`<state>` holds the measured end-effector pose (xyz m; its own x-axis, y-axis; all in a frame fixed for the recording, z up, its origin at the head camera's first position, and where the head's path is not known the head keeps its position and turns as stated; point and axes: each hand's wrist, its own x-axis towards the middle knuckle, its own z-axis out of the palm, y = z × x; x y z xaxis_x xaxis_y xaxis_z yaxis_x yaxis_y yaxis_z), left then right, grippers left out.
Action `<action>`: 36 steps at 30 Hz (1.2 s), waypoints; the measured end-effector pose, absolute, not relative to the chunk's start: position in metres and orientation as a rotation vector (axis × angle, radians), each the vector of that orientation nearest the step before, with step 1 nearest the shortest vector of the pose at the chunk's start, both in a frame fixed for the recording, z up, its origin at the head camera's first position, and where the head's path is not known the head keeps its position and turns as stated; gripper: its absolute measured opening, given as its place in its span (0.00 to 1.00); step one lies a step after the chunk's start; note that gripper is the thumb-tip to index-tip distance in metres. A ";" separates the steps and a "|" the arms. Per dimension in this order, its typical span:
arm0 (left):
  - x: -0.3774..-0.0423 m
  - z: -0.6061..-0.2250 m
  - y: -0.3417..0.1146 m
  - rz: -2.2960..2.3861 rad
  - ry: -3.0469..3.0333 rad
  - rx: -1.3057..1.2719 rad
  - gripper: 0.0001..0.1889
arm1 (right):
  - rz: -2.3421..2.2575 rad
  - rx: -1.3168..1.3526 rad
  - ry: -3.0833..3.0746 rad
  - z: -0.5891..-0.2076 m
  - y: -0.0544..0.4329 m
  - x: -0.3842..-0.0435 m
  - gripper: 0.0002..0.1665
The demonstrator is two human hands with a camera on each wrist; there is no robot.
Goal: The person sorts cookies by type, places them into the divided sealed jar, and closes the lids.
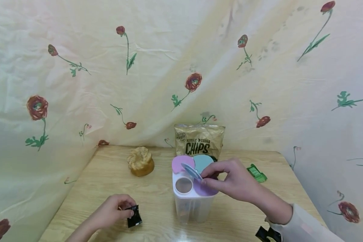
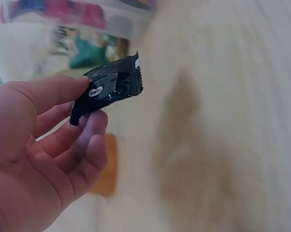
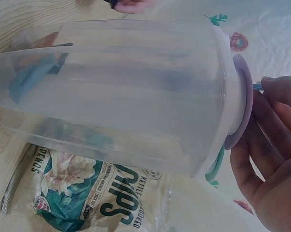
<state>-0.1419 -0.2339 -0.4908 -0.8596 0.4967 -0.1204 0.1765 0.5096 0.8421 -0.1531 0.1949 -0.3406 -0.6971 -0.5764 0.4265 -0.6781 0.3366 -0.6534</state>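
Observation:
My left hand [image 1: 110,211] pinches a small black wrapped packet [image 1: 134,216] between thumb and fingers. The left wrist view shows the crimped ends of this black packet [image 2: 111,84] and a small white mark on it. With thumb and fingertips, my right hand [image 1: 234,179] holds a light blue lid [image 1: 190,170], tilted up above a clear plastic container [image 1: 193,208]. Below the raised lid, one round opening [image 1: 184,185] is uncovered. Pink [image 1: 181,162], teal [image 1: 203,161] and purple [image 1: 204,189] lids cover the other openings. Through the clear wall, something blue [image 3: 32,77] shows at the container's bottom.
A chips bag [image 1: 199,141] stands behind the container. Back left on the wooden table [image 1: 109,174] sits a round bread-like item [image 1: 141,162]. To the right lies a green packet [image 1: 257,173]; black packets [image 1: 263,233] are partly hidden by my right sleeve. Flowered cloth [image 1: 157,84] hangs behind.

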 end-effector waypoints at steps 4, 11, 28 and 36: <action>-0.144 -0.466 -0.221 1.366 2.385 0.584 0.09 | 1.300 1.156 -2.473 -0.341 0.195 -0.153 0.10; -0.144 -0.426 -0.197 1.419 2.389 0.714 0.08 | 1.324 1.156 -2.474 -0.341 0.195 -0.153 0.07; -0.154 -0.359 -0.145 1.676 2.474 0.889 0.10 | 1.318 1.134 -2.490 -0.340 0.196 -0.153 0.07; -0.159 -0.347 -0.123 1.772 2.414 0.928 0.12 | 1.336 1.141 -2.485 -0.340 0.195 -0.153 0.09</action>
<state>-0.1592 -0.1229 -0.3467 -0.8248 0.4595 0.3295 0.4521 0.1861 0.8723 -0.1529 0.1952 -0.3403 -0.7149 -0.5675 0.4084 -0.6536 0.3350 -0.6786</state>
